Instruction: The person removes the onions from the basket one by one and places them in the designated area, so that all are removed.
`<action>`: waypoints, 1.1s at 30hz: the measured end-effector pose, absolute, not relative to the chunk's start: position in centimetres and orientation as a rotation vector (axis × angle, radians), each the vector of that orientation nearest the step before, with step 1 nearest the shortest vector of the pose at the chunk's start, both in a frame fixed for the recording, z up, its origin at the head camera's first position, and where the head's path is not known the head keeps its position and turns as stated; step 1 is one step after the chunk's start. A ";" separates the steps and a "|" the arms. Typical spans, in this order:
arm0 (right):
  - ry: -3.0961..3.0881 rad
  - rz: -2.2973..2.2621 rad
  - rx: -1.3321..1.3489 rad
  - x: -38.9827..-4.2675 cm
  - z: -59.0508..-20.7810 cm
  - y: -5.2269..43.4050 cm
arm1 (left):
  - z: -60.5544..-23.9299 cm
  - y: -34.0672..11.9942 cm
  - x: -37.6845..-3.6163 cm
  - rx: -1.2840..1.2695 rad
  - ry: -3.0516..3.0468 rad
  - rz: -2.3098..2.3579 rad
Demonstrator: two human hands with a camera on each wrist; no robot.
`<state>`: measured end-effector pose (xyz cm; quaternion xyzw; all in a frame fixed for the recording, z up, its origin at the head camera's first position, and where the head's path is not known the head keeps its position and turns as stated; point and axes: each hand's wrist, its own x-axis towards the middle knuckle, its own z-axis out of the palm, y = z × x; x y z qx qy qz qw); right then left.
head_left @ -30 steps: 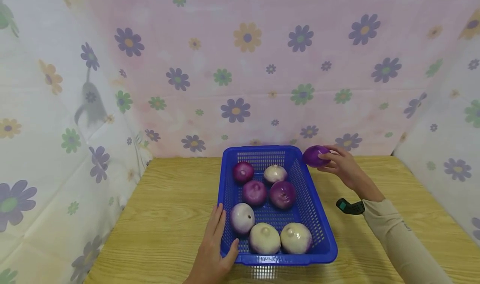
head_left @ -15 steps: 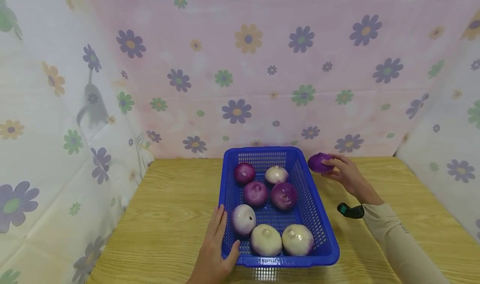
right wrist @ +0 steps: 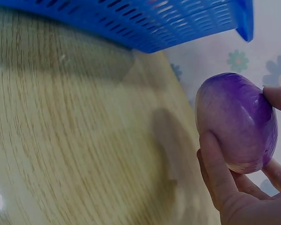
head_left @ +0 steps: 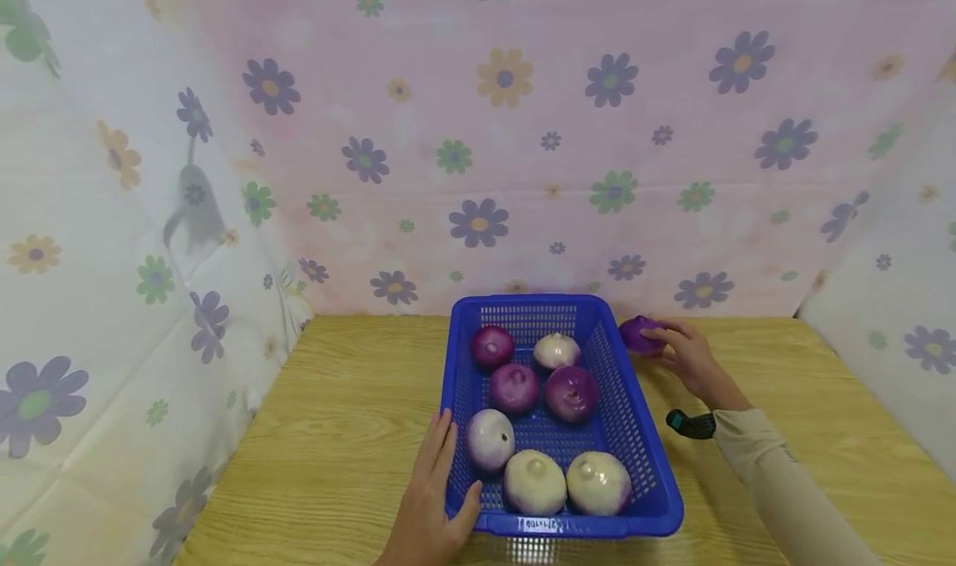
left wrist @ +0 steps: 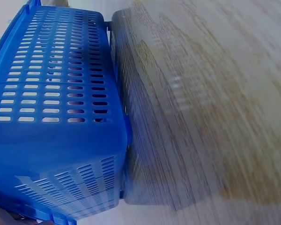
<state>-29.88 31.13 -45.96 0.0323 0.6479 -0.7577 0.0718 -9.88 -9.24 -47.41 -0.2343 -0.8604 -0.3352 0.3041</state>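
Fingers of the right hand (head_left: 690, 358) curl round a glossy purple onion (head_left: 641, 334), thumb on its near side and fingertips (right wrist: 276, 97) on its top, gripping it just outside the far right corner of the blue perforated plastic basket (head_left: 642, 475). From the right wrist view the onion (right wrist: 237, 121) hangs a little above the pale wood-grain counter (head_left: 343, 417), with its shadow on the boards below and the basket's slatted wall (right wrist: 145, 21) close beside it.

The left hand (head_left: 429, 504) lies flat against the basket's near left corner, fingers straight along the outside of the left wall and thumb hooked toward the front rim; it grasps nothing. The left wrist view shows only that blue wall (left wrist: 56, 93) and blurred counter (left wrist: 210, 108).

Inside the basket lie seven onions: a dark red one (head_left: 492, 347) and a pale one (head_left: 556, 351) at the far end, two purple ones (head_left: 514, 387) (head_left: 571, 393) in the middle, and a whitish one tinged purple (head_left: 490, 440) beside two larger cream ones (head_left: 534, 482) (head_left: 598, 483) at the near end.

A black and teal wrist device (head_left: 690, 424) sits at the cuff of the beige sleeve (head_left: 777, 483). Floral cloth (head_left: 508, 134) backs the counter.
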 end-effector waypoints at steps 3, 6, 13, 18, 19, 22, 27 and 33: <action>1.979 -2.257 0.158 -30.4 -46.4 30.9 | -47.5 -9.3 -10.0 -0.632 -2.264 -0.880; 1.994 -2.246 0.186 -30.5 -46.7 30.9 | -47.6 -9.2 -10.0 -0.636 -2.262 -0.877; 2.047 -2.262 0.221 -30.7 -47.2 30.8 | -47.4 -9.2 -10.0 -0.624 -2.280 -0.883; 2.146 -2.211 0.241 -30.8 -47.6 30.8 | -47.4 -9.2 -10.0 -0.627 -2.278 -0.883; 2.201 -2.180 0.241 -30.8 -47.7 30.8 | -47.4 -9.2 -9.9 -0.629 -2.278 -0.882; 2.412 -2.036 0.230 -30.8 -47.8 30.7 | -47.3 -9.2 -9.9 -0.630 -2.275 -0.881; 2.634 -1.872 0.190 -30.6 -47.5 30.4 | -47.3 -9.2 -9.9 -0.619 -2.282 -0.874; 2.692 -1.793 0.135 -30.0 -46.7 30.4 | -47.3 -9.3 -9.9 -0.610 -2.303 -0.860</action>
